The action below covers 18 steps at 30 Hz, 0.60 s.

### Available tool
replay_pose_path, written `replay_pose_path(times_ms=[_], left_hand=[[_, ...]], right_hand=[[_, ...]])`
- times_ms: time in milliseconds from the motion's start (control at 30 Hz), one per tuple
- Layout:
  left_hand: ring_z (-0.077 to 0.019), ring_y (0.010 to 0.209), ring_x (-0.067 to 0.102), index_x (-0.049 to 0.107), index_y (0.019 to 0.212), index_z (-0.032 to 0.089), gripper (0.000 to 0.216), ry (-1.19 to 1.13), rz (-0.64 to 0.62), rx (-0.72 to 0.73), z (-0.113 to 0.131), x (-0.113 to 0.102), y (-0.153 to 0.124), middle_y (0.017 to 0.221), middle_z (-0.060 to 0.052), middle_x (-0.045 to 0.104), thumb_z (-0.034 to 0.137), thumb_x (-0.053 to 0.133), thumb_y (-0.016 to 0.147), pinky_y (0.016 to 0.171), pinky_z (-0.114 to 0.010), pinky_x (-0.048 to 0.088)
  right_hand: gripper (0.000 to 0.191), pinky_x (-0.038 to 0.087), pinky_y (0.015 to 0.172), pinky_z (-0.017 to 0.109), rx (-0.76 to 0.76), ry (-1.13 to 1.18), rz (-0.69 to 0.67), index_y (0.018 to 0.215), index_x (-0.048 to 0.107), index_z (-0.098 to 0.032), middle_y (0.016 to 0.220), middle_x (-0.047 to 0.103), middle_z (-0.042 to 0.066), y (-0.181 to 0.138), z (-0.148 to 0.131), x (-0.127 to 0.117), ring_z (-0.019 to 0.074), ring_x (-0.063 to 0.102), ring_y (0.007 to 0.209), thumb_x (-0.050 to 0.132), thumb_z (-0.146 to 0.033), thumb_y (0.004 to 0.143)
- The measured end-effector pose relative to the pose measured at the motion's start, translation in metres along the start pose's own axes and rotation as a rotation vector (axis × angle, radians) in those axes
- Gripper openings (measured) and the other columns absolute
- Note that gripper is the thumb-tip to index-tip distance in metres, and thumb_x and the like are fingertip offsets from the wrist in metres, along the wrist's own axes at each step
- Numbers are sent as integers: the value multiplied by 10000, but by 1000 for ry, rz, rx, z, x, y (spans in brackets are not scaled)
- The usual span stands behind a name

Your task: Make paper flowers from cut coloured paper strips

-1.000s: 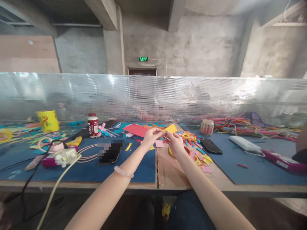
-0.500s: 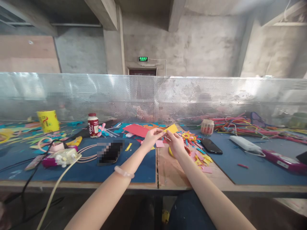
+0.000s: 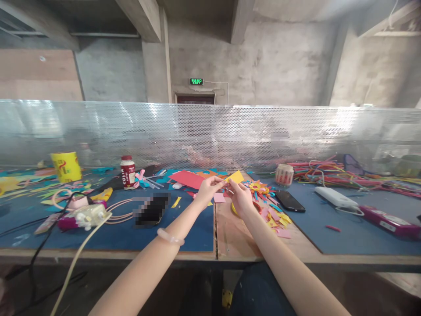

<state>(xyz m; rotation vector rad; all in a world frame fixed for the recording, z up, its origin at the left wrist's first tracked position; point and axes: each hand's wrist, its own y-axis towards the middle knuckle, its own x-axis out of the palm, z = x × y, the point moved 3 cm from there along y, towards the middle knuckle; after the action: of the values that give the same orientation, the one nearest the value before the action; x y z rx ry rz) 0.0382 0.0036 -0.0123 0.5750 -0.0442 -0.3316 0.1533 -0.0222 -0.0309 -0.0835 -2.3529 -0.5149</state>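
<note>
Above the middle of the bench, my left hand and my right hand meet with fingertips pinched together. A yellow piece of paper shows between and just beyond the fingertips, gripped by both. Its lower edge is hidden by my fingers. Red paper lies behind my left hand, and a pink paper square lies on the bench between my wrists. To the right of my right hand is a yellow and orange paper flower. A round yellow and orange object under my right hand is mostly covered.
Paper scraps lie right of my right wrist, near a black phone. Leftward are a dark pixelated object, a Costa bottle, a yellow tub and a power strip with cables. A perforated metal screen borders the back.
Almost nothing differs. Both hands keep their pinch at the same spot, with only a very slight shift of the right fingers at the yellow paper.
</note>
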Motion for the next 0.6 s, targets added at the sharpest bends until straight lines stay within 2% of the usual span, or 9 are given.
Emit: replay_pose_path(times_ms=[600], left_hand=[[-161,742,589,580,774,136,222,74,2,3,0,2,0,763,-38,629,326,654,688,672,-271,461]], right_hand=[[216,428,561,235,0,-5,28,588,608,-147,598,613,-5,2,1,-3,99,540,580,781,-261,526]])
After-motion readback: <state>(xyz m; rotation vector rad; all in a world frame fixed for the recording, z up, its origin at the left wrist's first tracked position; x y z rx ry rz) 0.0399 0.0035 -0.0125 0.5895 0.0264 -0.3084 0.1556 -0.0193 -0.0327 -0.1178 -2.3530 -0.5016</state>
